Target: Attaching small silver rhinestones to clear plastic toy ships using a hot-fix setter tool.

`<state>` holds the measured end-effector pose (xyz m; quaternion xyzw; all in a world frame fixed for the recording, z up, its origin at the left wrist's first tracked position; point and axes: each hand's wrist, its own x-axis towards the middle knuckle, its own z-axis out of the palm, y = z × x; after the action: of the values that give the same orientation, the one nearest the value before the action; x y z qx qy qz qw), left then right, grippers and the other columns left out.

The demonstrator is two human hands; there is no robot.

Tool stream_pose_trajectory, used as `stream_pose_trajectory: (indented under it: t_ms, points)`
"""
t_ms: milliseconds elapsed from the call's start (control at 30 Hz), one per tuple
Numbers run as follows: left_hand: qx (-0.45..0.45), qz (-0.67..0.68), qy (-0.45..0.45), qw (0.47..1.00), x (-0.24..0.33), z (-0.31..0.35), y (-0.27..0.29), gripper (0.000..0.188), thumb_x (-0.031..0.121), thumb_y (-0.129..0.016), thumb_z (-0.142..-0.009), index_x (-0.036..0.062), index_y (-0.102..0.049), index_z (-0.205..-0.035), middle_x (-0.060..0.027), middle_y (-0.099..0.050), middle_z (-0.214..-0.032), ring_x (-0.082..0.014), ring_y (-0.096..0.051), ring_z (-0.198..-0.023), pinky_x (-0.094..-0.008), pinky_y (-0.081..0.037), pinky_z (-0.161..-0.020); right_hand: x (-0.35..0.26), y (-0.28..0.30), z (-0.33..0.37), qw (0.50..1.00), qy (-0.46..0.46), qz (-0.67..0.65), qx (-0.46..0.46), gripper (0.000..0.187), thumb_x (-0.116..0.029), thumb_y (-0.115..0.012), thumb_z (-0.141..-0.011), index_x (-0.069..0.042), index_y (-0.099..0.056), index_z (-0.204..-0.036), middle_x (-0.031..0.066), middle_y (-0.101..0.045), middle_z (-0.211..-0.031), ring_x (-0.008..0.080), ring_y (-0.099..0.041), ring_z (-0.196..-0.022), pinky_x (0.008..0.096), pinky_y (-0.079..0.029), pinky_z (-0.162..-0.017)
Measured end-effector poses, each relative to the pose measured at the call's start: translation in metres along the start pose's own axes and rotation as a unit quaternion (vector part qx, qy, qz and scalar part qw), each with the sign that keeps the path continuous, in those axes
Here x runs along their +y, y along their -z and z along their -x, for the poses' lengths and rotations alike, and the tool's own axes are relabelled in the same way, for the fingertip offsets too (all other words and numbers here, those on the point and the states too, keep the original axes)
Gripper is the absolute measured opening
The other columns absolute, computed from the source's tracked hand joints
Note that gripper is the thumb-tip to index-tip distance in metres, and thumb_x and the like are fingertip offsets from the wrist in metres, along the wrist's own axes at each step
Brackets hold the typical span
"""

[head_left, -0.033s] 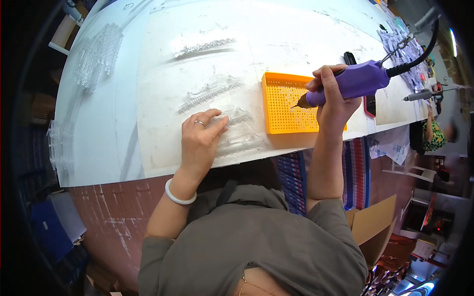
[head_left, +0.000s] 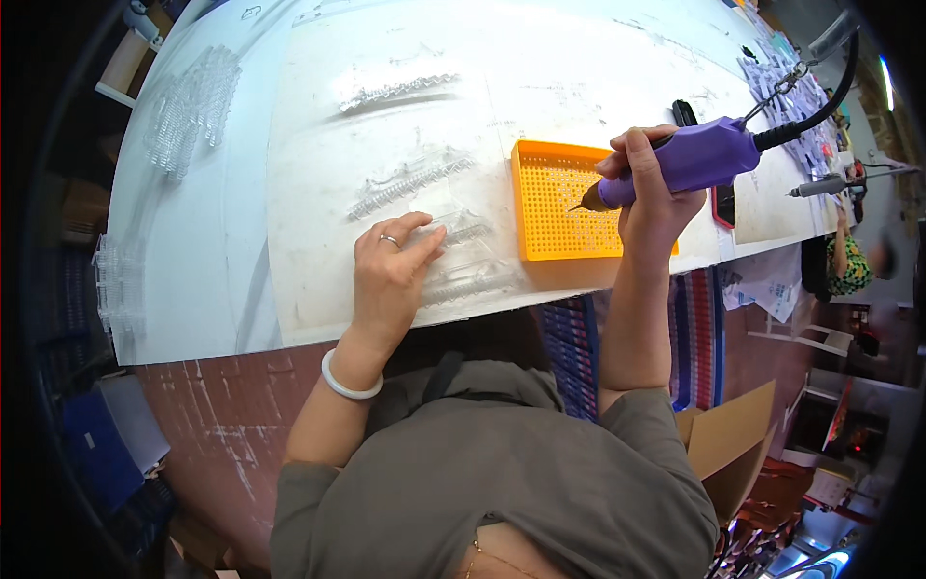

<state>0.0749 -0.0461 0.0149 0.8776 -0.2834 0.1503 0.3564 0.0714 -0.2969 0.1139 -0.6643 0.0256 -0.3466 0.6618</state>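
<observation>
My right hand is wrapped round a purple electric screwdriver. The screwdriver's dark, narrow tip points left, over a yellow perforated tray with small pale pieces in it. On the white tabletop, my left hand has thumb and fingers drawn together at the left end of a clear toothed plastic strip. What the fingertips touch is partly hidden. Another clear strip lies nearer the table edge. Beyond the left hand are more clear strips, with another strip farther back.
Clear plastic parts are heaped at the far left, with another stack by the left edge. A black-and-red object sits right of the tray. From the screwdriver a black cable rises. Another person is at the far right.
</observation>
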Motion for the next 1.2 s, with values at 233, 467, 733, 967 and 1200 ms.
stream_pose_trajectory:
  t_ms: [233,467,733,967,1200]
  points:
    - [-0.013,0.003,0.009,1.0,0.001,0.002,0.0,0.022,0.006,-0.071,-0.075,0.0092,-0.073,-0.097,-0.0053,-0.066,-0.108,-0.0259,-0.06,-0.097,-0.0374,-0.043,-0.086,0.011,0.006,0.0,0.998,0.053,-0.017,0.011,0.009,-0.006,-0.068,-0.087,0.0,-0.062,-0.091,0.0106,-0.067,-0.074,0.0147,-0.067,-0.059,0.0221,-0.052,-0.048]
    - [-0.002,0.001,-0.001,1.0,0.0,0.0,0.002,0.025,0.001,-0.072,-0.074,0.0095,-0.074,-0.098,-0.0061,-0.067,-0.107,-0.025,-0.061,-0.094,-0.0335,-0.051,-0.084,0.008,0.002,0.003,1.0,0.023,-0.01,0.014,0.01,-0.007,-0.068,-0.088,0.001,-0.063,-0.091,0.0107,-0.067,-0.071,0.0134,-0.066,-0.056,0.0208,-0.049,-0.045]
    - [-0.005,0.02,0.011,1.0,0.002,0.002,0.002,0.026,-0.001,-0.071,-0.074,0.0091,-0.074,-0.098,-0.0066,-0.067,-0.107,-0.0258,-0.06,-0.096,-0.0335,-0.053,-0.084,0.009,0.003,0.001,1.0,0.027,-0.012,0.0,0.01,-0.006,-0.068,-0.088,0.001,-0.063,-0.092,0.0113,-0.067,-0.071,0.0124,-0.065,-0.055,0.0209,-0.049,-0.046]
    - [-0.002,0.023,0.015,1.0,0.002,0.003,-0.002,0.021,0.006,-0.071,-0.076,0.0101,-0.073,-0.097,-0.0047,-0.066,-0.107,-0.025,-0.06,-0.097,-0.0361,-0.043,-0.087,0.012,0.005,0.004,1.0,0.027,-0.005,0.007,0.009,-0.004,-0.067,-0.087,0.0,-0.062,-0.091,0.0088,-0.066,-0.072,0.0135,-0.067,-0.061,0.022,-0.054,-0.057]
    - [-0.004,0.026,0.018,0.999,0.001,0.003,0.001,0.021,0.006,-0.071,-0.076,0.01,-0.073,-0.097,-0.0042,-0.066,-0.106,-0.0245,-0.06,-0.095,-0.0358,-0.043,-0.086,0.017,0.007,0.001,0.999,0.027,-0.008,-0.023,0.009,-0.003,-0.067,-0.086,0.0,-0.062,-0.092,0.0101,-0.066,-0.073,0.014,-0.066,-0.059,0.0225,-0.053,-0.056]
